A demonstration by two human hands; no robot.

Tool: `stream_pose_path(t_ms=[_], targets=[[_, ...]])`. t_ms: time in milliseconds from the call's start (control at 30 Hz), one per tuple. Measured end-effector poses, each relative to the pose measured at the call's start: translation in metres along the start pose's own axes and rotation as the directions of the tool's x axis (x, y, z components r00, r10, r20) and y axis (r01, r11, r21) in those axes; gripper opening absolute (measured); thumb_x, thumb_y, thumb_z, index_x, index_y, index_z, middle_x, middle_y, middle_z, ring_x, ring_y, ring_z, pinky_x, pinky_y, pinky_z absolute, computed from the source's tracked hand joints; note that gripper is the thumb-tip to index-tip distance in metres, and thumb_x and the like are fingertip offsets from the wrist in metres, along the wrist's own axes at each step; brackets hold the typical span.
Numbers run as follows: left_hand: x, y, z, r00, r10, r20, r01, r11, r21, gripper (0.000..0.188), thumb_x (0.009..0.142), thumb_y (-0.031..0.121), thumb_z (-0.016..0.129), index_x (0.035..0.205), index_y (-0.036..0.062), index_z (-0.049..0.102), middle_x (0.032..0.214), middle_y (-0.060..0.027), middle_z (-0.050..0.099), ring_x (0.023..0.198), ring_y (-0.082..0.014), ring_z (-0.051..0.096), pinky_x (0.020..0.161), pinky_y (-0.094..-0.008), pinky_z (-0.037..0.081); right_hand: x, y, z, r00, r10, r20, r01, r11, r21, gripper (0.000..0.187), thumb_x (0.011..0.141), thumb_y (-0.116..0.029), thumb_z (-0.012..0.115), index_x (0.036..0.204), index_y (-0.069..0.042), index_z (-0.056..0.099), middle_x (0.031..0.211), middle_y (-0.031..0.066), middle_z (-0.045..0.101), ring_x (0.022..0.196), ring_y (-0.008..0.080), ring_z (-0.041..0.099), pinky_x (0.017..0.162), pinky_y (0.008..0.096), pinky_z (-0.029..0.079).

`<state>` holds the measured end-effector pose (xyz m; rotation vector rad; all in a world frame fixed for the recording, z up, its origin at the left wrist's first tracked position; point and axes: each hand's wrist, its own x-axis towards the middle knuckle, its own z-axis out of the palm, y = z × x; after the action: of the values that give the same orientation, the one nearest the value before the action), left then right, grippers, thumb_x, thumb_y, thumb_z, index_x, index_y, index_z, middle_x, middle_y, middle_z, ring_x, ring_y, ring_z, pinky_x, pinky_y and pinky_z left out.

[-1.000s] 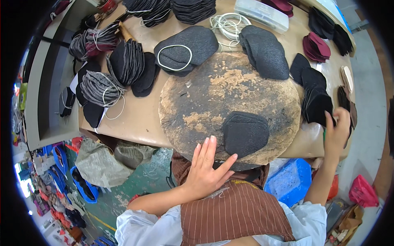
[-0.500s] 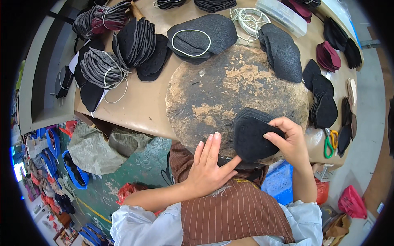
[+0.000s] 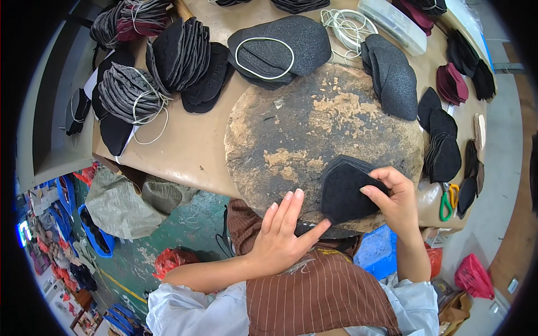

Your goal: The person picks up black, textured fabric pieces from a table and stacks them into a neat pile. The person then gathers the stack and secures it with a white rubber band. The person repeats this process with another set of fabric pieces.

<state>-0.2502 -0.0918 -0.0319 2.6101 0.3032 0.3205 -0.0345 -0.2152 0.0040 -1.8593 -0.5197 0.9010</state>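
Note:
A small stack of black, rounded felt-like pieces point(image 3: 348, 193) lies near the front edge of a worn round wooden board point(image 3: 269, 131). My right hand point(image 3: 399, 197) grips the stack's right side, thumb on top and fingers curled at the edge. My left hand point(image 3: 283, 235) rests at the board's near rim with its fingers stretched out flat; the tip of its thumb touches the stack's lower left corner. Behind the board lie dark grey foam-like pieces point(image 3: 305, 45) with a loop of white cord point(image 3: 264, 39) on top. More grey pieces point(image 3: 392, 78) overlap the board's far right edge.
Tied grey bundles point(image 3: 126, 92) and black stacks point(image 3: 179, 56) stand at left. To the right lie black stacks point(image 3: 444, 157), maroon pieces point(image 3: 451, 84) and green-handled scissors point(image 3: 446, 207). A white cord coil point(image 3: 350, 28) and clear plastic box point(image 3: 392, 25) sit at the back.
The view has shifted slightly. The black stack has turned a little under my right hand, and its far edges look less fanned out. My left hand stays at its lower left corner.

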Motion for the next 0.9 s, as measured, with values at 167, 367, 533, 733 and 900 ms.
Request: stream_pose_path(t_ms=[167, 367, 533, 733, 900], targets=[[0.001, -0.001, -0.001, 1.0, 0.011, 0.003, -0.011, 1.0, 0.002, 0.036, 0.081, 0.023, 0.059, 0.116, 0.0278, 0.064, 0.141, -0.0264, 0.038, 0.128, -0.0336, 0.043, 0.102, -0.0421, 0.03, 0.001, 0.001, -0.001, 1.0, -0.014, 0.0, 0.014, 0.999, -0.032, 0.019, 0.08, 0.0, 0.072, 0.096, 0.002, 0.062, 0.084, 0.0019, 0.065, 0.08, 0.0042, 0.057, 0.07, 0.0206, 0.047], [-0.005, -0.007, -0.001, 0.998, 0.033, 0.057, -0.028, 0.996, -0.09, 0.057, 0.07, 0.028, 0.076, 0.122, 0.0161, 0.057, 0.142, -0.029, 0.033, 0.129, -0.0398, 0.039, 0.105, -0.0496, 0.027, 0.004, 0.0, 0.0, 1.0, -0.022, 0.007, 0.022, 0.998, -0.064, 0.019, 0.079, 0.0, 0.072, 0.096, 0.003, 0.062, 0.083, 0.0024, 0.066, 0.08, 0.0049, 0.059, 0.07, 0.0214, 0.047], [0.011, -0.004, -0.011, 0.982, 0.161, 0.093, -0.149, 0.981, -0.127, 0.054, 0.081, 0.026, 0.063, 0.129, 0.0058, 0.051, 0.143, -0.0206, 0.039, 0.13, -0.0298, 0.042, 0.108, -0.0511, 0.022, 0.006, -0.008, 0.001, 1.0, -0.021, 0.013, 0.022, 0.995, -0.1, 0.018, 0.08, -0.001, 0.072, 0.095, 0.003, 0.062, 0.082, 0.0034, 0.067, 0.08, 0.0057, 0.06, 0.071, 0.0228, 0.049], [0.046, 0.007, -0.014, 0.926, 0.21, 0.313, -0.223, 0.975, 0.008, 0.076, 0.074, 0.047, 0.067, 0.135, 0.007, 0.046, 0.146, -0.0139, 0.038, 0.135, -0.0242, 0.036, 0.109, -0.0517, 0.017, 0.006, -0.011, 0.0, 1.0, -0.018, 0.014, 0.02, 0.989, -0.147, 0.019, 0.079, -0.003, 0.073, 0.094, 0.002, 0.063, 0.083, 0.0064, 0.068, 0.078, 0.0096, 0.064, 0.069, 0.0247, 0.051], [0.05, 0.014, -0.011, 0.922, 0.16, 0.354, -0.221, 0.965, 0.139, 0.08, 0.069, 0.06, 0.065, 0.139, 0.0275, 0.045, 0.149, -0.0112, 0.034, 0.132, -0.023, 0.033, 0.104, -0.0472, 0.019, -0.013, -0.024, -0.003, 0.967, -0.251, -0.05, 0.199, 0.861, -0.467, 0.016, 0.078, -0.006, 0.073, 0.088, 0.0, 0.063, 0.079, 0.014, 0.065, 0.063, 0.0236, 0.064, 0.055, 0.031, 0.05]])
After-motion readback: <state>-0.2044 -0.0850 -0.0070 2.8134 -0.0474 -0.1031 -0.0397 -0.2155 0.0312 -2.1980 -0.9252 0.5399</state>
